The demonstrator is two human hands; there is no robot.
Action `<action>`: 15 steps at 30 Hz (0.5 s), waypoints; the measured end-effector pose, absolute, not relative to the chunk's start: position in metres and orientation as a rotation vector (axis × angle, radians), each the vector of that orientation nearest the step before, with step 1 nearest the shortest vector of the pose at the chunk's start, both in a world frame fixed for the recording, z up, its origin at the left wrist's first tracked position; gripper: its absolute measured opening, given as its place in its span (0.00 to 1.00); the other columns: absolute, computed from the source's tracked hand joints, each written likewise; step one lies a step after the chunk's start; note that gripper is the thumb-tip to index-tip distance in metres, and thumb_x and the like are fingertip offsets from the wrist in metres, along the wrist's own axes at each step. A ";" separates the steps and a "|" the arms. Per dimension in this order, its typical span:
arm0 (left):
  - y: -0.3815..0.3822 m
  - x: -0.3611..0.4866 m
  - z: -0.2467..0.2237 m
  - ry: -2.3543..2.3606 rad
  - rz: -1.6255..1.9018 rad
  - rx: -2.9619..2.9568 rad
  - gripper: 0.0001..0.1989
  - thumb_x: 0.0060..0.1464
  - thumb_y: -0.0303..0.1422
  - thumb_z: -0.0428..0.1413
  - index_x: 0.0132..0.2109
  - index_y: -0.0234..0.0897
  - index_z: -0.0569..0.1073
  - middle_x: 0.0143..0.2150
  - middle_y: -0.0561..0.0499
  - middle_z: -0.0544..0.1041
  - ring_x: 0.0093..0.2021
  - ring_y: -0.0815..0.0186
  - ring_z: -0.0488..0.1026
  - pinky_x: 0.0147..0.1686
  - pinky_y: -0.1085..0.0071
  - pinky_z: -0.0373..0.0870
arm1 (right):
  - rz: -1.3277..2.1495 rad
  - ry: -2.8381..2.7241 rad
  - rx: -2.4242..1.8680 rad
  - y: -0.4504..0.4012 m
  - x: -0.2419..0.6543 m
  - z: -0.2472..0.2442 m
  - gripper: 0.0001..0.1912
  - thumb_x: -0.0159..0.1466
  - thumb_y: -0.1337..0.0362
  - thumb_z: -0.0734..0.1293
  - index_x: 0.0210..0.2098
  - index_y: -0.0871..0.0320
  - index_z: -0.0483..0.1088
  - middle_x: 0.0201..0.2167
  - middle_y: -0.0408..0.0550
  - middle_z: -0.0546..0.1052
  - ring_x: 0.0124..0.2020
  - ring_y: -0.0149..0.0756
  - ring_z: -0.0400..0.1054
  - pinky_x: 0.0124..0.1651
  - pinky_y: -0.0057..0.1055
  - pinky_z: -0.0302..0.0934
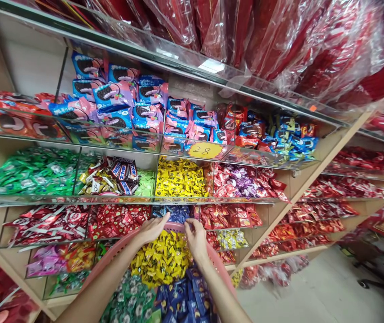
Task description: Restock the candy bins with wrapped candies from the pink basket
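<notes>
A pink basket (219, 265) with a perforated rim stands below me, between my forearms. Inside lie yellow-wrapped candies (161, 259), green packets (129, 296) and dark blue packets (183, 298). My left hand (153, 229) is closed on the left part of the basket's far rim, its thumb on top. On the right part of that rim, my right hand (196, 237) has its fingers curled round it. Just past the rim, blue-wrapped candies (174, 212) sit in a shelf compartment.
Above them, a shelf compartment holds yellow candies (181, 178). Green candies (40, 172) and red candies (119, 220) fill others. Blue cookie packets (116, 94) stand higher, behind a glass edge with a yellow price tag (204, 150). Plastic-wrapped red goods (279, 40) lie on top. A wooden divider (299, 197) slants at right.
</notes>
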State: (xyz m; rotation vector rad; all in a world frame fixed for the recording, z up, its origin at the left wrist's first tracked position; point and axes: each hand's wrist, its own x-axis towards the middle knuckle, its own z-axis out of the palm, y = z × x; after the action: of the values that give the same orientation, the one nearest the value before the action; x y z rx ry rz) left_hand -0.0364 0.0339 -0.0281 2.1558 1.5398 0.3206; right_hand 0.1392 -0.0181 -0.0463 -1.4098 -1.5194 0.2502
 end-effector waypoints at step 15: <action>0.028 -0.034 -0.022 1.588 0.350 2.111 0.38 0.51 0.55 0.24 0.48 0.41 0.69 0.48 0.48 0.71 0.49 0.56 0.65 0.45 0.64 0.59 | 0.301 -1.424 -1.464 -0.008 0.150 -0.075 0.21 0.58 0.59 0.57 0.49 0.58 0.57 0.46 0.52 0.66 0.46 0.39 0.61 0.46 0.35 0.56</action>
State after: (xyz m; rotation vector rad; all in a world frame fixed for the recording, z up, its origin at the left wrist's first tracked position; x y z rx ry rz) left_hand -0.0342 0.0278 -0.0222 2.1110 1.5875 0.3502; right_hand 0.1504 -0.0083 -0.0750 -1.4642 -1.4245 0.3012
